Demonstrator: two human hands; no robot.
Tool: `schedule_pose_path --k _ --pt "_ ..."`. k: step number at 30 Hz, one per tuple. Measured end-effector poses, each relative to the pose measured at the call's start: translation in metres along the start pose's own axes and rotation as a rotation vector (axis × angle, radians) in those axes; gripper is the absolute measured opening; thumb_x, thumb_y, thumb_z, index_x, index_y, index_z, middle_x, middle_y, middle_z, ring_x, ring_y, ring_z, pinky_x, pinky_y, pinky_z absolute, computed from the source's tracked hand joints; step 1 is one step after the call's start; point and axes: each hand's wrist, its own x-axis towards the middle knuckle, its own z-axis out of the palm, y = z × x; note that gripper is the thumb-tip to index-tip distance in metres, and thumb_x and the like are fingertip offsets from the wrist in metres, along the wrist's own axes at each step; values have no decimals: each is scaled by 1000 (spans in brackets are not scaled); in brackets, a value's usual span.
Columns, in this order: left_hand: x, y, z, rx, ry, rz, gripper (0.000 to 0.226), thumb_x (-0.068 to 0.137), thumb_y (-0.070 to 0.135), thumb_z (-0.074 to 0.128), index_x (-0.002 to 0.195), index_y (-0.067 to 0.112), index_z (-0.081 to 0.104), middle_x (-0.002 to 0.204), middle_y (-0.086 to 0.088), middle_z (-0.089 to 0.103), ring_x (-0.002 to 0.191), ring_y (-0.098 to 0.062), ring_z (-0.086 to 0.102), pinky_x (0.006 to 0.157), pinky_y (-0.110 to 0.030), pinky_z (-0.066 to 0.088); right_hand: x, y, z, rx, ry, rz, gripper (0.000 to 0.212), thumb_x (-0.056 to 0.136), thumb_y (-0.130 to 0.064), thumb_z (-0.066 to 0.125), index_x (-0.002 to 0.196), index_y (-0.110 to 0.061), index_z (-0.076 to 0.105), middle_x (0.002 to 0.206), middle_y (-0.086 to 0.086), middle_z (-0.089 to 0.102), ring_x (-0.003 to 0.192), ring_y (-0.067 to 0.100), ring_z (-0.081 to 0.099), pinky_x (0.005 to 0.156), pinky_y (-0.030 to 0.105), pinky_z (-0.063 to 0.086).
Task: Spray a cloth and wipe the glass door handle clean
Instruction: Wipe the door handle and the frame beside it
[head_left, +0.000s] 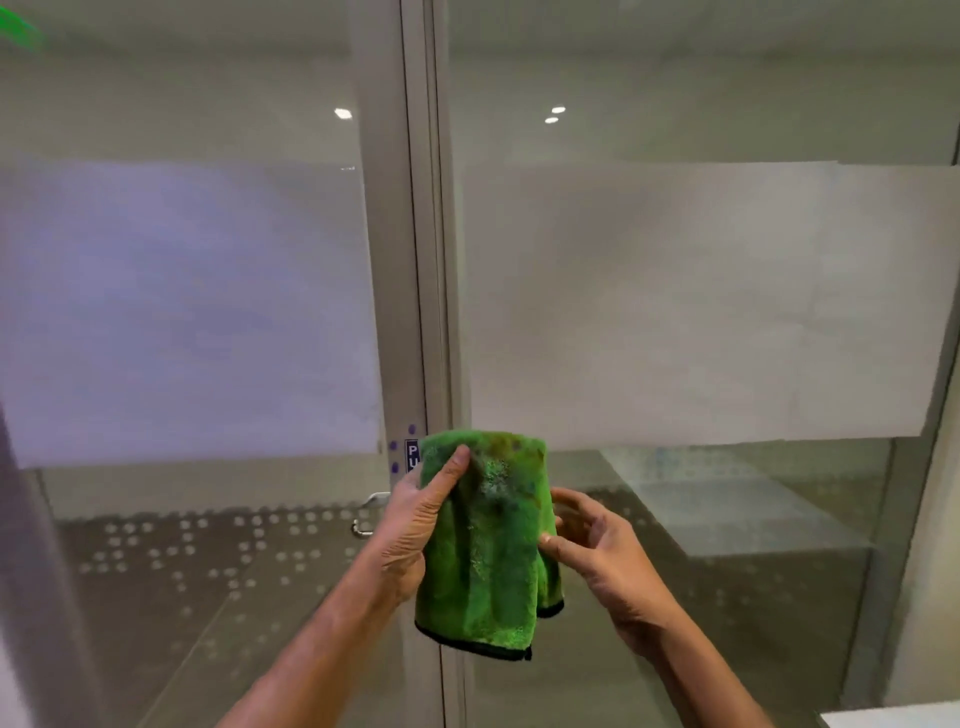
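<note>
A green microfibre cloth (488, 545) with a black hem hangs folded in front of the glass door. My left hand (415, 525) grips its upper left part, thumb pressed on the front. My right hand (602, 556) pinches the cloth's right edge with thumb and fingers. A small metal door handle (370, 512) sticks out just left of my left hand, partly hidden by it. No spray bottle is in view.
Two glass panels with frosted bands meet at a grey metal frame (428, 260). A blue sign (412, 454) sits on the frame, half covered by the cloth. Dotted markings run across the lower left glass (182, 545). A white edge (893, 717) shows at the bottom right.
</note>
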Motion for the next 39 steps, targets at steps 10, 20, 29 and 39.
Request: schedule_pose_path --k 10,20,29,39 --pt "24 44 -98 70 60 -38 68 77 68 77 117 12 75 104 -14 83 97 -34 80 93 -52 62 44 12 142 -344 209 -90 28 88 -2 73 100 -27 74 93 -9 77 89 7 73 65 33 66" --pt "48 29 -125 24 107 -65 66 77 75 72 97 13 83 93 -12 84 81 -28 82 59 -31 64 72 56 186 -351 341 -73 25 85 -15 82 100 -30 70 95 -3 74 90 11 72 70 27 62" --pt "76 14 -102 45 371 53 63 72 72 73 101 16 78 85 -2 84 73 -15 81 50 -20 58 103 64 157 126 -67 101 55 77 -50 83 121 -19 69 112 0 80 103 15 77 75 26 62" --pt "114 4 -97 90 150 -66 59 74 47 88 117 8 76 108 -15 82 100 -30 80 75 -35 66 157 89 125 430 79 113 42 85 -27 79 121 -9 66 112 14 80 103 32 77 75 39 64"
